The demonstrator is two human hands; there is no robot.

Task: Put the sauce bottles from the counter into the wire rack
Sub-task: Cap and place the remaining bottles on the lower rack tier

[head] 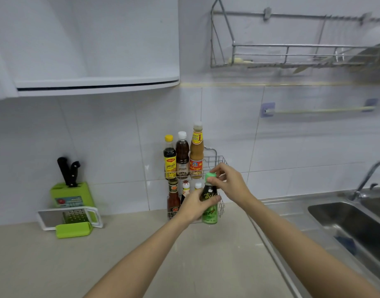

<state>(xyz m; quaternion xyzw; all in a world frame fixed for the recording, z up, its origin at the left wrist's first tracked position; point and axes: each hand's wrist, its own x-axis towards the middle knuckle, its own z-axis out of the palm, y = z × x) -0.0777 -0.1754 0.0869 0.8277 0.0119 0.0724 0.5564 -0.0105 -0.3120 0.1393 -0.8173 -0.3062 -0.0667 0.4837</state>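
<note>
A two-tier wire rack (219,161) stands on the counter against the tiled wall. Its upper tier holds three tall bottles: a yellow-capped dark one (170,157), a white-capped brown one (182,154) and an orange-labelled one (196,149). Below stand a red sauce bottle (173,197) and two small white-capped bottles (186,188). In front of the rack's lower right side is a green-capped bottle with a green label (209,208). My left hand (195,206) grips its body. My right hand (228,182) pinches its green cap.
A green knife block (72,194) with black-handled knives, a grater (74,216) and a green holder (74,230) sit at the left. A steel sink (352,224) with tap is at the right. A wall dish rack (292,54) and white cabinet (94,82) hang overhead.
</note>
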